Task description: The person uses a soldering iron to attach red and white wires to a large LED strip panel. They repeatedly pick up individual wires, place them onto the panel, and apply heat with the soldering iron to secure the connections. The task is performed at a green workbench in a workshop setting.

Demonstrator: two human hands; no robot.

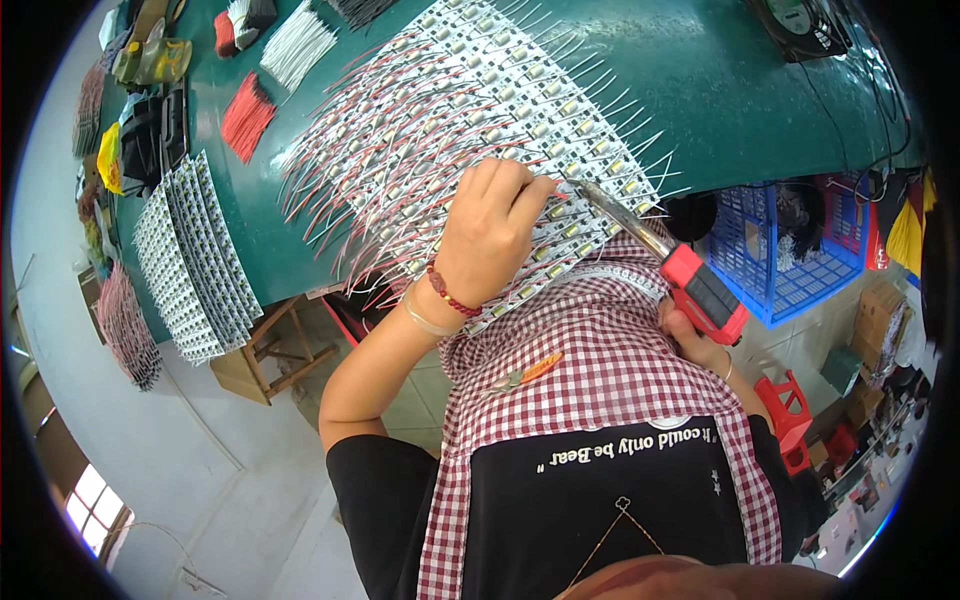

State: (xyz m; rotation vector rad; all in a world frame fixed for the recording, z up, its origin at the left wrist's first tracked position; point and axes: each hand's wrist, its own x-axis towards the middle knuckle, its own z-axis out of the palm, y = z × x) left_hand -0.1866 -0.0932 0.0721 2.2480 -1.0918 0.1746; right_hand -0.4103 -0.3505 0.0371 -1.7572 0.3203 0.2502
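My left hand [487, 235] rests over a wide sheet of white circuit boards [540, 130], its fingers closed in a pinch. A short red wire [557, 194] shows at its fingertips. My right hand [690, 345] is wrapped round a red and black soldering iron [700, 292]. The iron's metal tip reaches the boards just right of my left fingertips; I cannot tell if it touches the red wire. Rows of small pale components cover the boards. Many red and white wires stick out from the left part, and white ones along the right edge.
On the green table [720, 110] lie a red wire bundle [247, 117], a white wire bundle [298, 46] and a stack of more boards [196, 258]. A fan [800, 25] stands at the far right. Below the table edge is a blue crate [770, 260], with a red stool [785, 420] nearer me.
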